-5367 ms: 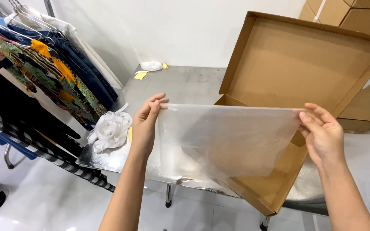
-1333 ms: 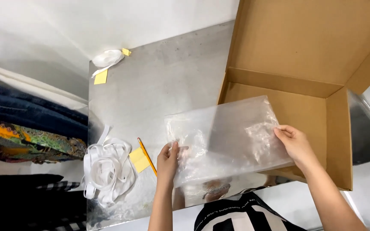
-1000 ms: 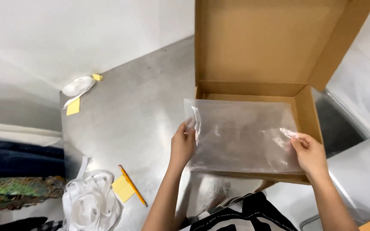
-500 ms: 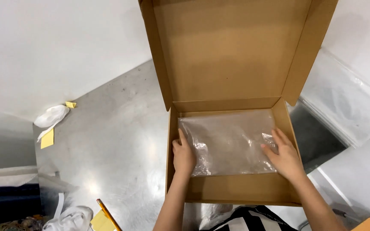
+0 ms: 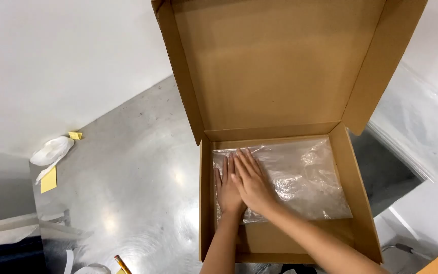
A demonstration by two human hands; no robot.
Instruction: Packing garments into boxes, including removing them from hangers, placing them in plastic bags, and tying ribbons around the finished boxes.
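Steel surface (image 5: 128, 177) carries our open cardboard box (image 5: 206, 203). Inside it, our left hand (image 5: 228, 189) and right hand (image 5: 252, 183) lie flat, fingers spread, gripping nothing, side by side on the clear plastic bag (image 5: 305, 182), which stretches away to their right.

- Both hands flat: left hand (image 5: 227, 190) and right hand (image 5: 252, 183) press side by side on the clear plastic bag (image 5: 300, 177).
- Bag lies inside the open cardboard box (image 5: 275, 76), on a metal table (image 5: 128, 177).
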